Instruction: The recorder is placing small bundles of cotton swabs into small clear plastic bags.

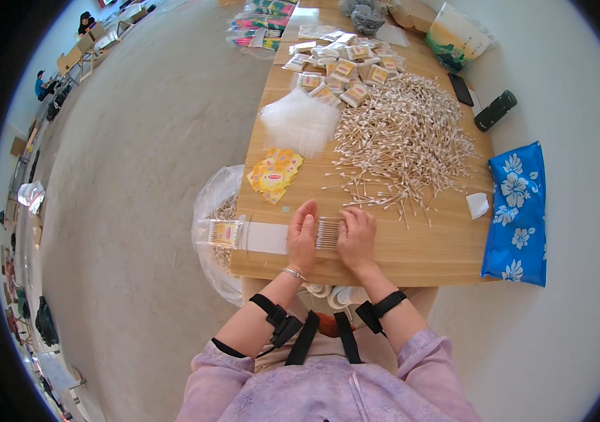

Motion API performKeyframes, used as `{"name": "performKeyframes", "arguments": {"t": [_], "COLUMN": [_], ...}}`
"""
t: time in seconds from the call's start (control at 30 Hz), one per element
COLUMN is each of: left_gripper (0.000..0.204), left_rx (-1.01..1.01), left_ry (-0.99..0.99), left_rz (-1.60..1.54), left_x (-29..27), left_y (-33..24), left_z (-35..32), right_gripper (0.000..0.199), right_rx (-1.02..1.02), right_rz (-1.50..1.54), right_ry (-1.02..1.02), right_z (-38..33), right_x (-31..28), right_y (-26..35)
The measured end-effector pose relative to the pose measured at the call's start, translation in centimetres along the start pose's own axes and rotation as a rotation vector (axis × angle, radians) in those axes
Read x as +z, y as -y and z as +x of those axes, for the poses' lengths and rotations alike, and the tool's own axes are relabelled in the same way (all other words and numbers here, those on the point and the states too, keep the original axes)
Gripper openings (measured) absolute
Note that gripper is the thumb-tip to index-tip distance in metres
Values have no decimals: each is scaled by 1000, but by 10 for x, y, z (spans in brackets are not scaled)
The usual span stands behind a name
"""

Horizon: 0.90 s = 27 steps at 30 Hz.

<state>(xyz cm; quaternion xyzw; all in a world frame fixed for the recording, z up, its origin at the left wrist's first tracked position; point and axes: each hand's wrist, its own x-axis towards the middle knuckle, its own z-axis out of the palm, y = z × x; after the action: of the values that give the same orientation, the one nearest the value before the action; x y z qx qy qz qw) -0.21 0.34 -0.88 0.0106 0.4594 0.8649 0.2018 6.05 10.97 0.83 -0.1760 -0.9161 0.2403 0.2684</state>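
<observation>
Left hand [302, 235]: presses one side of the cotton swab bundle [328, 233], lower centre, squaring its ends.
Right hand [357, 237]: cups the opposite side, keeping swabs aligned.
Loose swab pile [402, 137]: above, within reach.

On the near left edge of the worktop [412, 260] I see one filled clear packet [224, 232] with a yellow label, lying flat and hanging just past the edge. Farther in, left of centre, I see a loose pile of small yellow labels [274, 174] with red marks. Beyond it lies a heap of empty clear sleeves [300, 123]. At the far end I count many filled packets [345, 70], clear with yellow labels, spread in a cluster. Past them, at the far left corner, lie colourful flat packages [257, 24] in green, pink and yellow. At the far right stands a white bag [458, 35] printed in yellow and green.
</observation>
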Motion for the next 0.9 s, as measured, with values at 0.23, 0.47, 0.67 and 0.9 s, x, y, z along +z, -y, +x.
{"name": "performKeyframes", "arguments": {"t": [0.23,0.47,0.67,0.9], "left_gripper": [38,42,46,48], "left_rx": [-15,-26,-6,-7], "left_ry": [34,44,92,96], "left_rz": [11,-17,53,21], "left_x": [3,5,1,-4], "left_y": [-4,-5,-4,1], "left_z": [-3,-4,-5,0], "right_gripper": [21,39,51,86], "right_rx": [111,234,203,-200], "right_rz": [213,636,595,-256], "right_ry": [44,-127,-44,490], "right_z": [-4,-7,-9,-26], "right_x": [2,10,-3,-20], "right_y": [-4,6,-3,3]}}
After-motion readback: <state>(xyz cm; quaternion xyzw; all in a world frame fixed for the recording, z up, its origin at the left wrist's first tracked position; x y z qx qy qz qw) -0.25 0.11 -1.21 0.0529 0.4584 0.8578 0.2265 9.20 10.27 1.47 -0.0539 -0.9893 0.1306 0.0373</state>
